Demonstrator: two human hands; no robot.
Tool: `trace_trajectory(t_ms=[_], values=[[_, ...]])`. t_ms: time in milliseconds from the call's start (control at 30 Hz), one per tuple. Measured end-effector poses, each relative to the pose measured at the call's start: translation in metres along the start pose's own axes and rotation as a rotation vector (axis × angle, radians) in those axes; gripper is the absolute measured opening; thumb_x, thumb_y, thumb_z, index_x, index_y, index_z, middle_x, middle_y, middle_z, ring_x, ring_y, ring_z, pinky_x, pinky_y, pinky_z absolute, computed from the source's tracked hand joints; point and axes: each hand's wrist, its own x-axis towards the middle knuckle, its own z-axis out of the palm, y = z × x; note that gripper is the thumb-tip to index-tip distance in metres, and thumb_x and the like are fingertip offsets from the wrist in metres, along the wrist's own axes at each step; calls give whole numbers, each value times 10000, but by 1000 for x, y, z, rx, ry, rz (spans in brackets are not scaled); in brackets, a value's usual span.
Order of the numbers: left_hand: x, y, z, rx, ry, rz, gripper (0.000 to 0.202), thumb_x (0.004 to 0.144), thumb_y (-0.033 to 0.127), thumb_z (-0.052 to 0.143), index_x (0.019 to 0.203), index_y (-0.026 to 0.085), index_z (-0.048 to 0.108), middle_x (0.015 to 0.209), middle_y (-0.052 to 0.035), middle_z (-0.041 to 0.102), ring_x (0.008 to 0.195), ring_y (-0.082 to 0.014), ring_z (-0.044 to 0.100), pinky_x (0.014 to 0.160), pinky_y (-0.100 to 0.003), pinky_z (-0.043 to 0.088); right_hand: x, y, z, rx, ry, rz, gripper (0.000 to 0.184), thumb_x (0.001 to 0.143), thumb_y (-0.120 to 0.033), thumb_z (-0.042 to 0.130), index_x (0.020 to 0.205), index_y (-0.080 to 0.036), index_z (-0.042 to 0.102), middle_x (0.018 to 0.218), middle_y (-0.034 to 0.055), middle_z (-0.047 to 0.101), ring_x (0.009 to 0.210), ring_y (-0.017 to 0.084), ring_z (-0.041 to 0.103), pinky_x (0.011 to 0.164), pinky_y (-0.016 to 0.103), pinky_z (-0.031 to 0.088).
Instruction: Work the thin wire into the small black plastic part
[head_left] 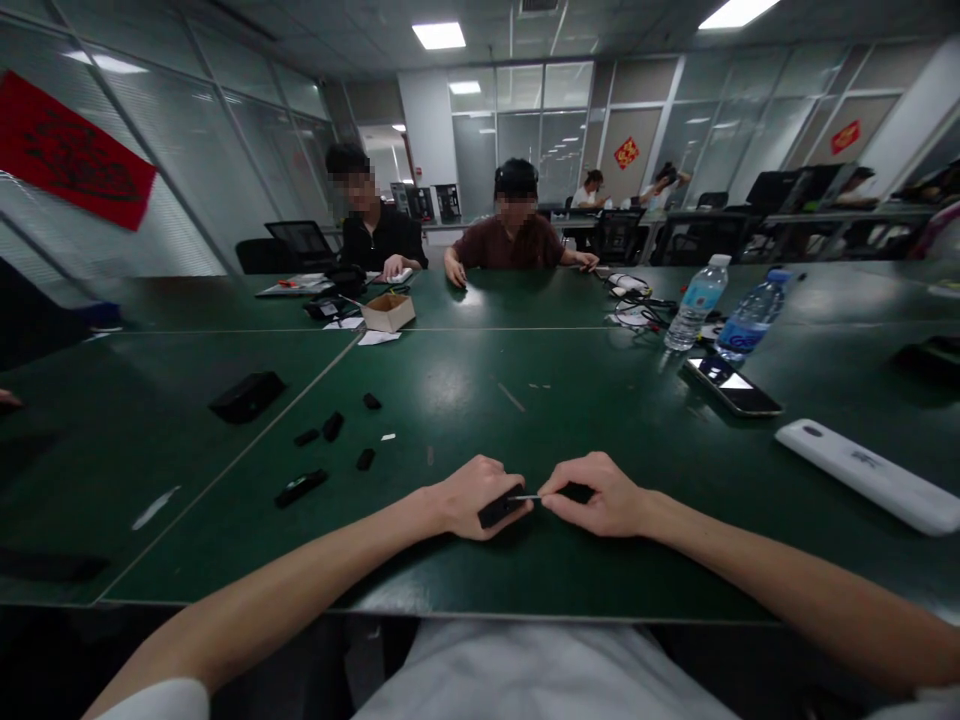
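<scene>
My left hand [480,497] is shut on a small black plastic piece [500,512] near the table's front edge. My right hand [592,495] pinches a thin metal pin [527,497], whose tip meets the black piece. A dark shape [577,492] shows under my right fingers, but I cannot tell what it is. Further out on the green tabletop [450,560] lie a black box [247,396] and several small black parts, including a slim black bar [301,488].
A phone [731,386], a white oblong device [859,477] and water bottles [696,302] stand to the right. A cardboard box [388,312] and tangled cables [637,305] lie further along. Two seated people [514,225] work across the table.
</scene>
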Motion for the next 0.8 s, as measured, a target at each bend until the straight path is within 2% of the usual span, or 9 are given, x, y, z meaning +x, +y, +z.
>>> trace_trajectory(t_ms=[200,267,367,467,533,700,800], values=[[-2,-6,-3,173,155,-211,252,951,359,383,818,187,512,621,-24,618,553,-158,601,566,-261,429,5,-1,-3,-36,204,238,174,918,-335,537,968,-178,592,816,15,617,698,138,559,641,245,433],[-1,-6,-3,228,138,-291,252,948,367,383,847,185,527,652,-36,642,576,-173,624,567,-264,437,8,-5,2,-4,232,313,239,888,-366,589,1043,-189,550,777,-12,581,676,132,533,635,244,424],[3,-1,-1,232,60,-387,224,915,369,436,937,180,554,733,-58,682,651,-209,665,587,-276,458,11,-16,16,61,180,358,437,815,-408,684,1148,-206,488,645,-74,482,573,112,473,580,229,401],[8,5,0,177,1,-437,249,850,358,524,1011,174,566,821,-82,699,743,-253,685,629,-299,474,14,-26,31,54,161,364,613,722,-436,764,1203,-217,452,702,-64,514,581,114,492,548,225,387],[10,8,0,147,-12,-467,249,825,345,548,1000,171,576,834,-89,697,761,-271,685,641,-310,472,16,-30,37,39,171,365,665,685,-438,789,1210,-220,443,745,-51,542,595,118,508,553,228,393],[10,9,3,35,43,-469,279,765,333,617,993,183,561,833,-68,690,756,-270,678,628,-294,450,18,-26,42,13,236,400,605,701,-424,774,1169,-224,446,733,-54,541,608,127,528,574,240,403],[9,8,6,-46,120,-464,209,801,299,576,980,198,534,801,-42,679,694,-231,665,575,-261,410,17,-24,40,25,242,425,532,752,-403,731,1162,-224,442,696,-64,522,596,130,529,566,241,401]])
